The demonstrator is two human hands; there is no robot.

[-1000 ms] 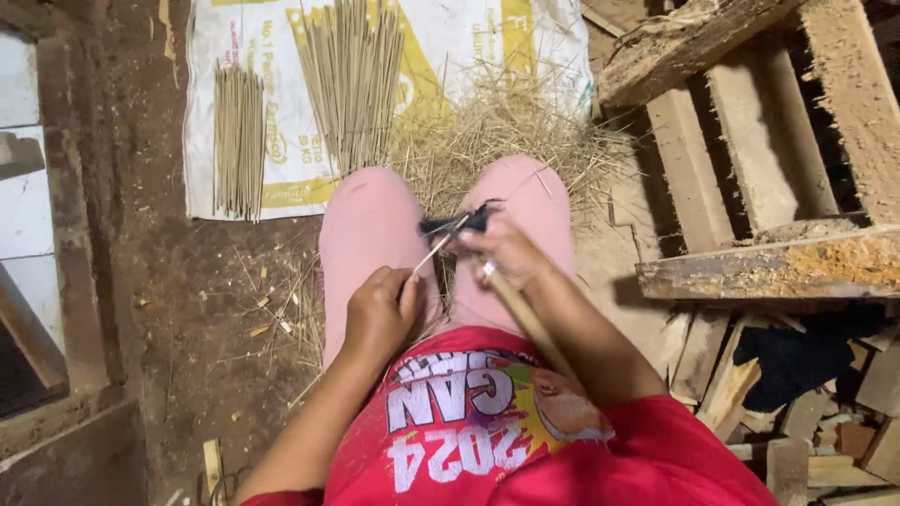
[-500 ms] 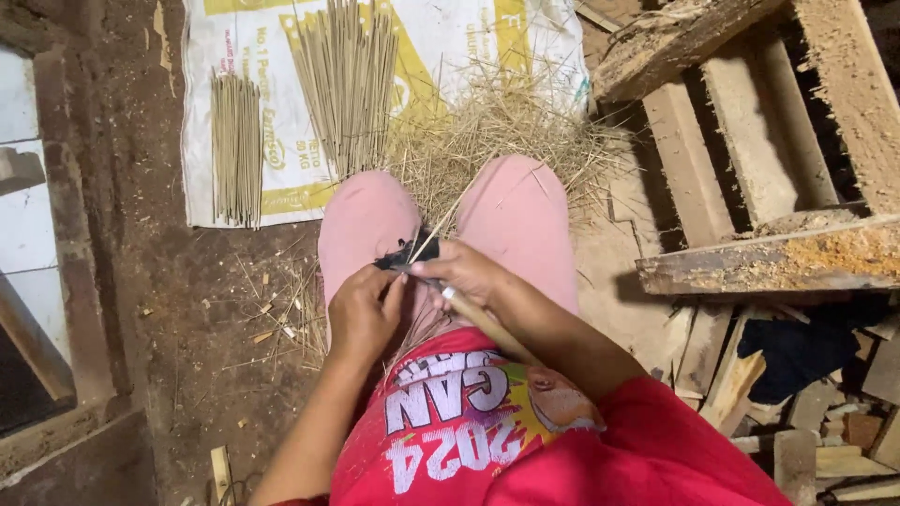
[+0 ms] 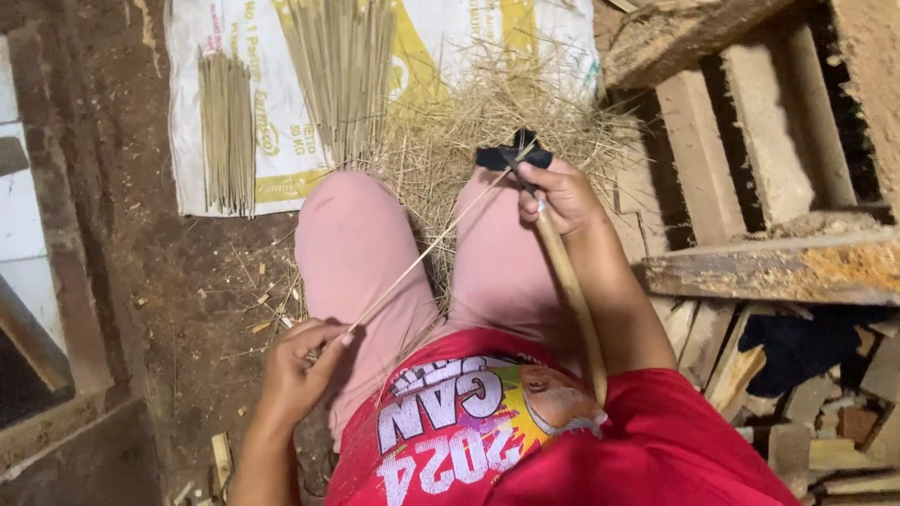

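Observation:
I sit on the ground in pink trousers and a red printed shirt. My right hand point(image 3: 561, 199) grips a long wooden-handled tool point(image 3: 574, 300) with a dark blade head point(image 3: 511, 155), held above my right knee. My left hand point(image 3: 298, 361) pinches the near end of a thin pale stick point(image 3: 427, 253) beside my left thigh. The stick runs slanted up to the blade head.
A white and yellow sack sheet point(image 3: 272, 103) lies ahead with two bundles of thin sticks point(image 3: 225, 126) point(image 3: 345, 70) on it. A heap of straw shavings point(image 3: 469, 117) lies by my knees. Rough wooden planks and blocks point(image 3: 750, 187) crowd the right. A wooden frame point(image 3: 37, 356) lies at left.
My hands have drawn apart: the right hand with the tool went forward and up past my knee, the left hand pulled back toward my hip, and the thin stick now stretches between them.

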